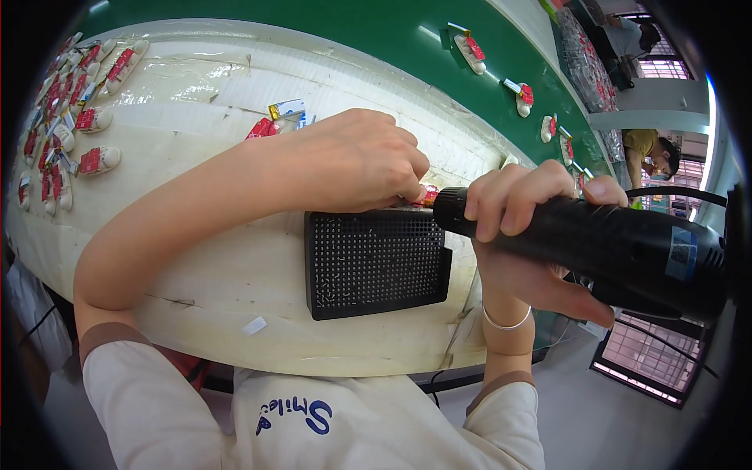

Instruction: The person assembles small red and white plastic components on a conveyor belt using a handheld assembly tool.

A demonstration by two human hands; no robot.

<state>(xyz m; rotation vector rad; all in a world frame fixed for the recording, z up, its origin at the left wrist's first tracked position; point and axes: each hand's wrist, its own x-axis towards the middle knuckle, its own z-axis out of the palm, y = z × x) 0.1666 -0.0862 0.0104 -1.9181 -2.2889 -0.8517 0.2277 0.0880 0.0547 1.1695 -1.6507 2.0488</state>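
In my right hand (529, 207) is a thick black electric screwdriver (627, 247), lying roughly level with its tip pointing left. My left hand (360, 166) is closed, its fingertips pinching a small red part (428, 195) right at the screwdriver's tip. Most of that part is hidden by the fingers and the tool. Just below the left hand sits a black screw tray (379, 308), its rows of holes partly filled with small screws. Behind my left wrist lies another red piece (263, 128) beside a blue-and-white pouch (287, 109).
Several cream parts with red boards (99, 160) are heaped at the table's left. A green conveyor belt (360, 27) along the far side carries similar parts (470, 53). A white scrap (254, 325) lies near the front edge. The tool's black cable (677, 191) trails right. A co-worker (648, 153) sits beyond.
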